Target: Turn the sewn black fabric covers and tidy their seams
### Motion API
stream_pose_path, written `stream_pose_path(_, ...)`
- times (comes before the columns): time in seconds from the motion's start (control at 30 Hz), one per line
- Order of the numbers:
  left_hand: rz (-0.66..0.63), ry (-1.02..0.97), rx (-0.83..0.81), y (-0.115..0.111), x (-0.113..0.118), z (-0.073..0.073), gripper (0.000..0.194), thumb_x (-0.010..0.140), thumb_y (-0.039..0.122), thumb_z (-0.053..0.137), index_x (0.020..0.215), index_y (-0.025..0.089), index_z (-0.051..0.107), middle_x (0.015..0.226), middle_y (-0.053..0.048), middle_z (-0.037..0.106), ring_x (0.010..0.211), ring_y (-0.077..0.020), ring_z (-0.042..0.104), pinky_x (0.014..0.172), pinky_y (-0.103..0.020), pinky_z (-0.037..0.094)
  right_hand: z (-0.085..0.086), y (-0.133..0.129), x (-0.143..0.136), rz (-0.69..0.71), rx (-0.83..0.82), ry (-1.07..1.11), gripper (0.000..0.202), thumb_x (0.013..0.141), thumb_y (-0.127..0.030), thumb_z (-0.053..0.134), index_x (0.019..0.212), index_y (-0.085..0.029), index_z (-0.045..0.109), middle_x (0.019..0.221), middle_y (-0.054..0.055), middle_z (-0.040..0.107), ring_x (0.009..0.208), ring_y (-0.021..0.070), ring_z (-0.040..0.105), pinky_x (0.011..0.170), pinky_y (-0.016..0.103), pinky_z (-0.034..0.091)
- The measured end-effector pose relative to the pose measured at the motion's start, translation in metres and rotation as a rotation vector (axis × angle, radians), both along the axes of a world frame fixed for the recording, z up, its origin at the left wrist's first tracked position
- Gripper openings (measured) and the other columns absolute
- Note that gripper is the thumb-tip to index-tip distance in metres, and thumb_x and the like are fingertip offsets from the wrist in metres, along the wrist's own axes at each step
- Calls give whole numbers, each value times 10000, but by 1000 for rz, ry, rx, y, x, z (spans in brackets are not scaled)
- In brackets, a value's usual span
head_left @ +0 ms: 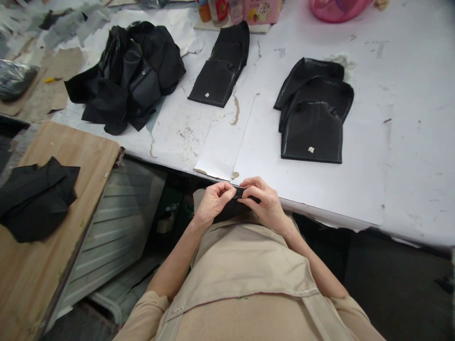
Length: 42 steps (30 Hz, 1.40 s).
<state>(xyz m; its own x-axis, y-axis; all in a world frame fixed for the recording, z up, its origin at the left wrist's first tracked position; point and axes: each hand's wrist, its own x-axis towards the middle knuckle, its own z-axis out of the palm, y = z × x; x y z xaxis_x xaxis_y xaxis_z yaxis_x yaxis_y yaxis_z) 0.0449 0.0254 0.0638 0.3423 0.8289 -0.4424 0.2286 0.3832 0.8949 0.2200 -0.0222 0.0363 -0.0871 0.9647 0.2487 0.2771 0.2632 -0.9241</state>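
At the table's front edge, a black leather-like piece [231, 211] hangs down over my lap, its upper edge held between both hands. My left hand [215, 201] pinches that edge with thumb and forefinger. Just to the right, my right hand [262, 201] grips the same edge, fingers bent and thumb below. Most of the piece is hidden by my hands and apron. Beyond them on the table lies a fanned stack of black pieces [312, 130], the top one bearing a small white tag. Farther left are overlapping black pieces [216, 76], also with a white tag.
A crumpled heap of black material [142, 71] covers the table's back left. Bottles [217, 12], a pink box [262, 12] and a pink basin [339, 8] stand at the back. On the left, a wooden board [85, 156] carries another black piece [39, 199].
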Motion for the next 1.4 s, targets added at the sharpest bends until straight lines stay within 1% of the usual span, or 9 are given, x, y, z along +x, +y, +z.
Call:
stream_pose_path(0.3,59,-29,-45,0,3,-1,256,750,356,700,699,146,562,623,42,497,553,-65,395,528,-191,326,-2,1,0,13,-20,25,108,891,-201,641,789,-236,625,1053,66,609,969,196,609,837,336,491)
stream_pose_path(0.4,75,-26,-33,-1,4,-1,225,744,316,691,689,142,559,610,45,491,544,-58,383,522,-187,310,0,2,1,8,-39,95,111,878,-215,665,778,-228,621,1039,63,617,981,193,610,867,340,484)
stream_pose_path(0.5,75,-3,-31,-1,6,1,208,739,307,675,686,145,556,600,44,491,535,-60,381,511,-190,302,2,4,1,46,-175,265,114,845,-287,710,826,-218,622,1021,62,649,1011,205,620,909,355,486)
stream_pose_path(0.63,32,28,-12,-1,9,4,197,730,313,664,693,151,559,589,45,493,527,-67,397,510,-196,313,3,10,-1,31,-450,455,196,844,-366,684,876,-193,597,863,24,655,789,151,625,722,284,504)
stream_pose_path(0.7,4,43,28,-2,10,3,185,731,303,657,690,151,560,593,44,494,531,-69,405,516,-198,322,3,13,-1,23,-510,490,220,806,-351,710,873,-187,580,805,1,631,713,125,598,651,253,478)
stream_pose_path(0.8,-17,57,85,-3,10,-1,170,741,282,643,680,153,550,602,43,492,539,-69,407,524,-197,331,5,16,0,44,-566,533,246,756,-281,716,927,-187,566,763,-20,616,664,107,577,612,236,449)
stream_pose_path(0.97,-38,88,121,-5,11,-4,146,753,258,625,682,156,548,606,44,486,534,-67,392,507,-193,321,7,16,-1,7,-593,560,265,671,-166,651,919,-177,559,715,-40,585,618,90,537,588,226,408)
stream_pose_path(1.17,-64,114,170,-5,12,-5,153,754,257,616,670,155,540,602,41,476,534,-68,380,504,-197,313,11,14,-5,-56,-655,697,222,619,-180,633,823,-186,545,742,-30,597,633,88,523,600,226,396)
stream_pose_path(1.4,-30,127,166,-7,13,-7,205,755,293,626,639,155,527,591,41,458,525,-67,358,495,-201,286,9,12,-6,-44,-639,699,239,631,-169,644,861,-184,580,730,-33,575,636,93,512,596,229,387)
